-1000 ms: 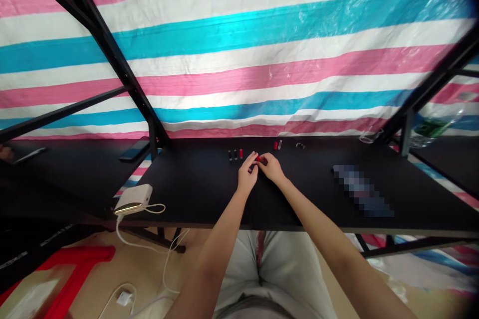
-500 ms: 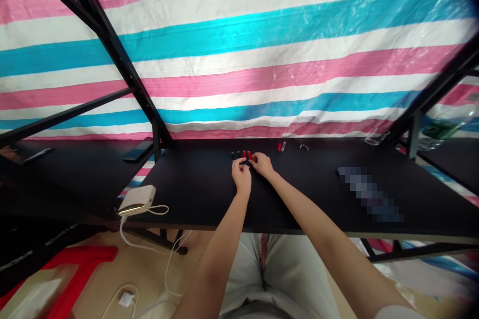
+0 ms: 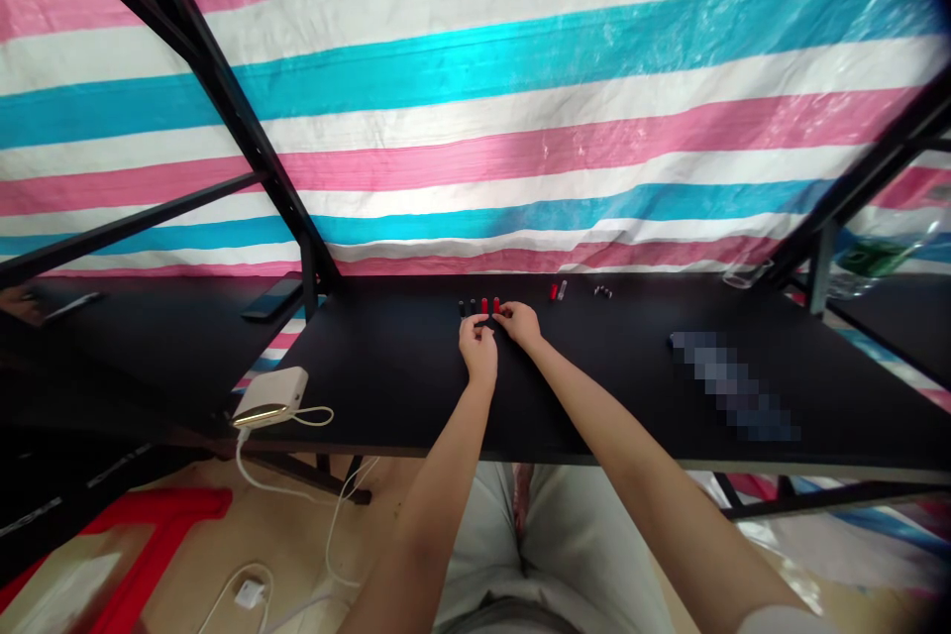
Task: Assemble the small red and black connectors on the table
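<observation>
Small black and red cylinders stand in a short row near the back of the black table (image 3: pixel 386 367). My left hand (image 3: pixel 477 345) is just in front of the row, its fingers bent beside the left red cylinder (image 3: pixel 484 305). The thumb and fingertips of my right hand (image 3: pixel 519 324) are pinched at the right red cylinder (image 3: pixel 496 305). What my left fingers hold, if anything, is too small to tell. Two black cylinders, one of them the leftmost piece (image 3: pixel 462 308), stand left of the red ones.
Farther right lie another red cylinder (image 3: pixel 554 292), a clear piece (image 3: pixel 563 290) and several small shiny rings (image 3: pixel 602 292). A white box (image 3: pixel 271 396) with a cable sits at the left edge. A blurred dark object (image 3: pixel 732 386) lies right. Black metal posts flank the table.
My right fingertips have shifted slightly, and the right red cylinder now shows more upright and a little apart from its neighbour. My left hand has barely moved.
</observation>
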{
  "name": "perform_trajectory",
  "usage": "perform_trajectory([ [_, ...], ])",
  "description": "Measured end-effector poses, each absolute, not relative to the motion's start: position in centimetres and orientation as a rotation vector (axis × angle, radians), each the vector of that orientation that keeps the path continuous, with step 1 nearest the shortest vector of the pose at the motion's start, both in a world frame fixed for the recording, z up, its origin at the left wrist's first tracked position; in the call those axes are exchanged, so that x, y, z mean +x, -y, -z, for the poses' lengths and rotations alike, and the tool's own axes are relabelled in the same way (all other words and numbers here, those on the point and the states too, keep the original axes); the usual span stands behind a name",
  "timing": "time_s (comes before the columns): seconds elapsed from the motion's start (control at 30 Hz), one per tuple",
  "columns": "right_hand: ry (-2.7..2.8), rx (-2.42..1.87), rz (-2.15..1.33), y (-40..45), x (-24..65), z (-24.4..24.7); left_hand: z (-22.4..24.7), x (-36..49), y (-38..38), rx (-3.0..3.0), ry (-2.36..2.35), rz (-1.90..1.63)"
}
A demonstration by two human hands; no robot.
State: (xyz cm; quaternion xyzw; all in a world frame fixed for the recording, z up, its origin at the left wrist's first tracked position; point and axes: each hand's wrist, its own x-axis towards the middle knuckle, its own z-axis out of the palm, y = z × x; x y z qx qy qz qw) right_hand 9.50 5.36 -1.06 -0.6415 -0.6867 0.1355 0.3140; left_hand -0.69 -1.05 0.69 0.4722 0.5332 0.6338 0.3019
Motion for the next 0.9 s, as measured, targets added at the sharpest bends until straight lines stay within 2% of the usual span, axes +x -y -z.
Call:
perform_trajectory([
  [0.2,1.865,-1.717,-0.33,-5.2,9.5,0.5,-0.6,-0.7,1.1,1.284,-1.401,-1.698],
  [0.5,2.157,-1.624,-0.039,-4.2,13.5,-0.3,-0.7,-0.6,1.1,1.291,-1.399,-1.676],
  [0.67,1.873,-1.884,0.049,-4.3,17.4,-0.3,-0.8,-0.5,1.3,1.291,-1.393,-1.67],
  [0.8,1.49,-2.11,-0.096,-5.1,19.4,-0.1,-0.9,-0.6,1.3,1.279,-1.391,-1.655],
  [0.9,1.402,-2.194,-0.204,-5.9,19.9,0.2,-0.8,-0.6,1.3,1.287,-1.402,-1.65],
])
